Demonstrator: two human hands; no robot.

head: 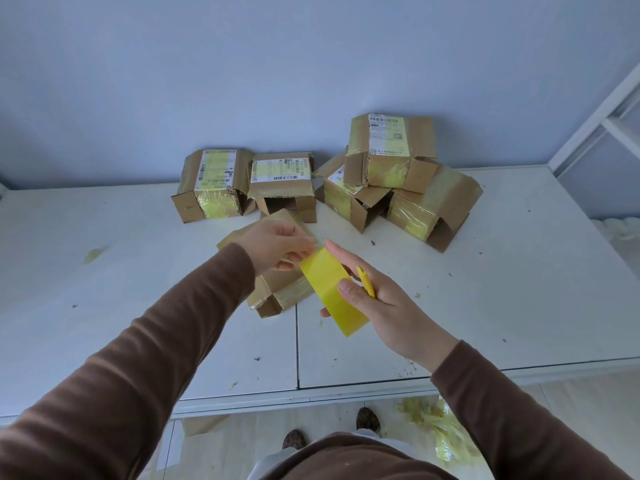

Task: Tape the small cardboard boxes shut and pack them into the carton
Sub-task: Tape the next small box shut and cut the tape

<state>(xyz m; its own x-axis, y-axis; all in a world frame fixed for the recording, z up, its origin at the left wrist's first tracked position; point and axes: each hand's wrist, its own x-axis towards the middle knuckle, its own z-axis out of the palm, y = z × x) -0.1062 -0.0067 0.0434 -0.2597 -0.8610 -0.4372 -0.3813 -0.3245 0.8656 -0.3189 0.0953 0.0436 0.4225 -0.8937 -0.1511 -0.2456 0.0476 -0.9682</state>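
Here, tape over a small box.
Right hand [377, 299] grips the yellow tape roll [334, 291], running near-to-far; left hand [277, 247] pinches its end above the box [280, 292]; labels unreadable.

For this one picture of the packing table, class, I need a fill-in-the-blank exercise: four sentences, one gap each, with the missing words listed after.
1. The right hand holds a roll of tape coloured ____.
2. The left hand pinches the tape's loose ____.
3. Under the hands lies a small cardboard box on the ____ table.
4. At the back, one box is stacked ____ two others.

Missing words: yellow; end; white; on
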